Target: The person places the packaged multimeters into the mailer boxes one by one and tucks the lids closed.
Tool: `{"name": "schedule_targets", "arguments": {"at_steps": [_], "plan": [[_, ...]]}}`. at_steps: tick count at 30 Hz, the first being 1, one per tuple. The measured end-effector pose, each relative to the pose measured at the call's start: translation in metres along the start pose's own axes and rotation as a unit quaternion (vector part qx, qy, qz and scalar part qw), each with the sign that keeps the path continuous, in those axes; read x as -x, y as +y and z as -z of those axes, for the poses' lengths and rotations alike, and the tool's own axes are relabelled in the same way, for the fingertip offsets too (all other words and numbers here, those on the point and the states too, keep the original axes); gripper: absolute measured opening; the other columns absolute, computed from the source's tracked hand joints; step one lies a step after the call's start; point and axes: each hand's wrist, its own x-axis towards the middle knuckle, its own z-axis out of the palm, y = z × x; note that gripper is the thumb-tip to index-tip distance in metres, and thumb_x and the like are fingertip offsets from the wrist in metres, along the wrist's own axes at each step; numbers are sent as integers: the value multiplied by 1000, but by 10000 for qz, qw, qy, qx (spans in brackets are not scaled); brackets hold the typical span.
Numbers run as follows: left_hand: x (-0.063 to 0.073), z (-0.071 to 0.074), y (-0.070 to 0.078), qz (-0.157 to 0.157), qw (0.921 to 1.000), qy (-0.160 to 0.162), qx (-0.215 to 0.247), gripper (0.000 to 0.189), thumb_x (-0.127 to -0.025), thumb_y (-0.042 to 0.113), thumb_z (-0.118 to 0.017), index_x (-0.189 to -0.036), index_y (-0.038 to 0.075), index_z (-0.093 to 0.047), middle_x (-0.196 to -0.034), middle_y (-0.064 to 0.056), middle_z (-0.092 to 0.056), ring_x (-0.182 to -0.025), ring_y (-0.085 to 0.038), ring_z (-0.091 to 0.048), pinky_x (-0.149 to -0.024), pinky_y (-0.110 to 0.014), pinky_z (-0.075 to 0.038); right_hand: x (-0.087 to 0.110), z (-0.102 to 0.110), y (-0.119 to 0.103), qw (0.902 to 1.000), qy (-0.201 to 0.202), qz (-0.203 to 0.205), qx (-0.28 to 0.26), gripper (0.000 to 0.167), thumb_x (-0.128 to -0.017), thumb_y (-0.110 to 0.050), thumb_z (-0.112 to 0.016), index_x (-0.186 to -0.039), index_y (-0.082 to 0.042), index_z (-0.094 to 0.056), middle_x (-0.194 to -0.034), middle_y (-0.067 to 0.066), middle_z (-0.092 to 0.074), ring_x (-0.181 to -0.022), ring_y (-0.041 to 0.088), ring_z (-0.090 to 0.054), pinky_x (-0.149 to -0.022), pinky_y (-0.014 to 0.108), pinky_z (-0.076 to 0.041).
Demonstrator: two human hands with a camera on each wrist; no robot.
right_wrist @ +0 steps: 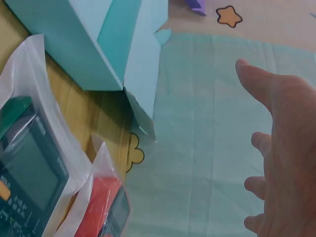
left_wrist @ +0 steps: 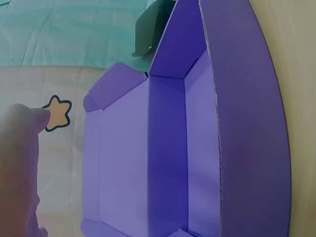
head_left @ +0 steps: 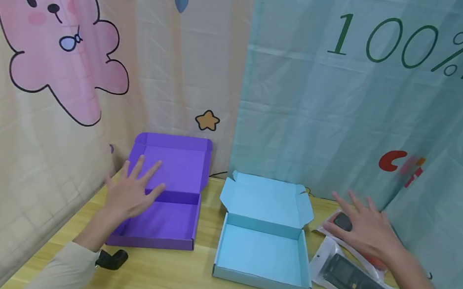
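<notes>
So both hands are just up in the air over a pale wood table [head_left: 192, 288], not gripping anything. The left hand [head_left: 127, 195] has its fingers spread wide in front of an open purple cardboard box [head_left: 149, 242], lid flipped up at the back. Right hand [head_left: 366, 228], fingers also spread, is above a red item with a dark panel in a clear plastic bag [right_wrist: 101, 202], and the wrist view shows it's well apart from the bag. Just nearer the person there's a bigger dark rectangular device with a screen, also in a clear plastic bag [head_left: 355, 278]. Between the purple box and the bags sits an open light blue cardboard box [head_left: 260, 281], lid back too, right in the middle of the table.
</notes>
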Motion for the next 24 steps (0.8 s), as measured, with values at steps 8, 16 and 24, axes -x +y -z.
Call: {"name": "schedule_targets", "arguments": {"at_steps": [8, 16, 24], "plan": [[13, 0, -19, -163, 9995, 264, 98, 74, -102, 66, -43, -166, 33, -22, -170, -21, -13, -150, -55, -7, -97, -92, -2, 1, -7, 31, 9986, -17, 47, -522, 93, -93, -58, -66, -165, -12, -25, -161, 36, -22, -137, 74, -14, -99, 89, -12], [29, -6, -42, -133, 9986, 229, 452, 77, -101, 63, -50, -166, 29, -25, -167, -25, -17, -145, -63, -12, -95, -93, -6, 5, -17, 66, 9929, 10, 147, -1178, 92, -94, -45, -70, -162, -3, -25, -159, 40, -20, -141, 68, -12, -103, 86, -12], [41, -19, -65, -114, 9897, -97, 1426, 84, -101, 52, -59, -164, 7, -25, -168, -27, -10, -144, -62, -16, -100, -87, -18, 13, -36, 103, 9901, -125, -123, -1391, 100, -91, -41, -77, -160, 5, -22, -153, 42, -28, -136, 64, -25, -95, 86, -25]]}}
